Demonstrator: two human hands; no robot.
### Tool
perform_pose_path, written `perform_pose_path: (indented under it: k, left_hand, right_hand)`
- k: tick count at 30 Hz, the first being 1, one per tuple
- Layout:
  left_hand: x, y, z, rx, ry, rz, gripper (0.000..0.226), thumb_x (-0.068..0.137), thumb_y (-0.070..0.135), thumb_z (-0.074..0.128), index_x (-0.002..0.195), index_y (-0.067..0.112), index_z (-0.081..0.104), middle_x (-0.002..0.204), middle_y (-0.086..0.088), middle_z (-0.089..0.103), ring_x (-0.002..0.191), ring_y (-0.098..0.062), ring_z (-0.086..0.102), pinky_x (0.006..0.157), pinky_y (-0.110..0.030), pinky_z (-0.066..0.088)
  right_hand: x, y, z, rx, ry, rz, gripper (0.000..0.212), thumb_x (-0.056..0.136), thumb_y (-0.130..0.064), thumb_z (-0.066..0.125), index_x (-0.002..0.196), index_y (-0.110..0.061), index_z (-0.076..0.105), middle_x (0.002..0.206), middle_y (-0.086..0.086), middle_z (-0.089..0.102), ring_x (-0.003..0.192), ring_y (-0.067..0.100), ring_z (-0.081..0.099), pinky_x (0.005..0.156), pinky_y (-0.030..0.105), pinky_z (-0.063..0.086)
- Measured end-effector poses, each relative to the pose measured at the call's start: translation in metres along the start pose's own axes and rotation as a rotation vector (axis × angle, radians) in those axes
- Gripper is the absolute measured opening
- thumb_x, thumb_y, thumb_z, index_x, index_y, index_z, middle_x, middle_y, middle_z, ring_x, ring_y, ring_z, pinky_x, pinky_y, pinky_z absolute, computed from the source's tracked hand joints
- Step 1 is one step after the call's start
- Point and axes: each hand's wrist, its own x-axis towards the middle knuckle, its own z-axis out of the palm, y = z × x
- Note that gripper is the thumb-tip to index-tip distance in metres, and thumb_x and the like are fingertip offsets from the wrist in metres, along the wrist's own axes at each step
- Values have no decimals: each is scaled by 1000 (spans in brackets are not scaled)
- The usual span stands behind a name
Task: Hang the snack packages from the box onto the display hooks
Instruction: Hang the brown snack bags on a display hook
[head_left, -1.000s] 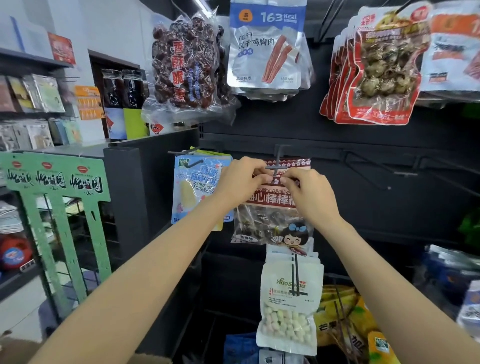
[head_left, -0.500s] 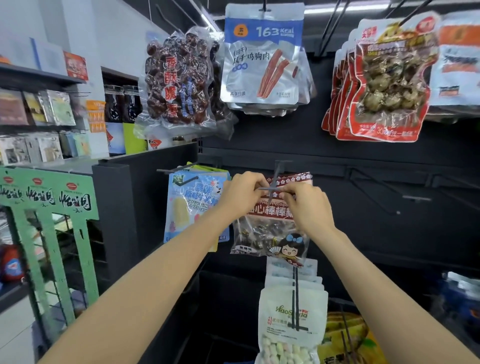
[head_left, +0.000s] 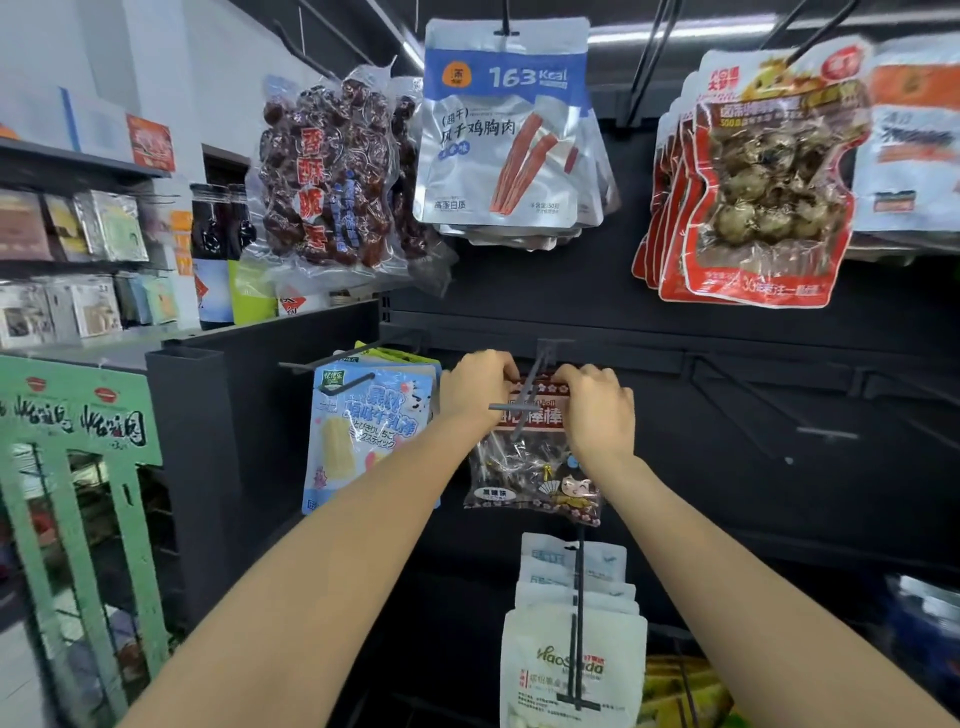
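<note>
A lollipop package (head_left: 530, 467) with a dark red header and a cartoon girl hangs at the middle of the black display wall. My left hand (head_left: 475, 389) pinches its top left corner and my right hand (head_left: 597, 408) pinches its top right corner. The grey display hook (head_left: 524, 402) runs between my hands, and its crossbar tip stands in front of the header, so the package sits on the hook behind the tip. The box is not in view.
Blue milk-stick packs (head_left: 369, 431) hang to the left, white candy bags (head_left: 571, 649) below. Above hang red date bags (head_left: 332, 176), chicken-strip pouches (head_left: 506, 130) and red egg packs (head_left: 753, 192). Bare hooks (head_left: 821, 431) jut out at the right. A green rack (head_left: 78, 467) stands left.
Both hands have pushed the lollipop package back along the hook, past its crossbar tip. The camera has tilted up, so the packs above show more.
</note>
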Motion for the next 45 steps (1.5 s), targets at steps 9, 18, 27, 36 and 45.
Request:
perform_pose_path:
  k: [9,18,27,36,45]
  left_hand:
    - [-30,-16,-17,-16,83,113,21,88,15,62,109,19,62,114,-3,49,107,-19,47,84,-30,44]
    - [-109,-86,-68,-162,-143,-58,16,94,16,52,102,12,64,100,-2,63,91,-18,59,76,-32,49]
    - [-254,-231,-145,-3,-164,-439,14,93,23,53,99,18,65,84,3,59,77,-18,59,69,-30,48]
    - [-405,-378,-185,177,-295,-885,39,84,31,60,114,6,55,117,-17,58,108,-36,55,88,-44,48]
    - [-477,-463,-188,333,-652,-1112,65,85,36,60,136,4,34,140,-20,38,128,-37,39,102,-43,39]
  right_hand:
    - [-47,-8,1,317,99,-22,16,89,-14,60,105,-11,64,106,4,57,104,19,49,81,30,44]
    - [-93,-87,4,597,-369,-212,16,90,-12,56,100,-13,68,98,5,69,89,20,62,81,34,50]
    - [-189,-255,47,665,-723,-462,16,89,-16,54,99,-14,68,100,5,69,93,24,62,80,36,50]
    - [-312,-397,128,649,-1078,-524,40,93,-15,56,132,-9,51,131,10,55,120,25,52,92,29,41]
    - [-394,-492,200,544,-1355,-733,73,94,-22,55,152,-19,11,158,8,10,145,27,13,114,39,25]
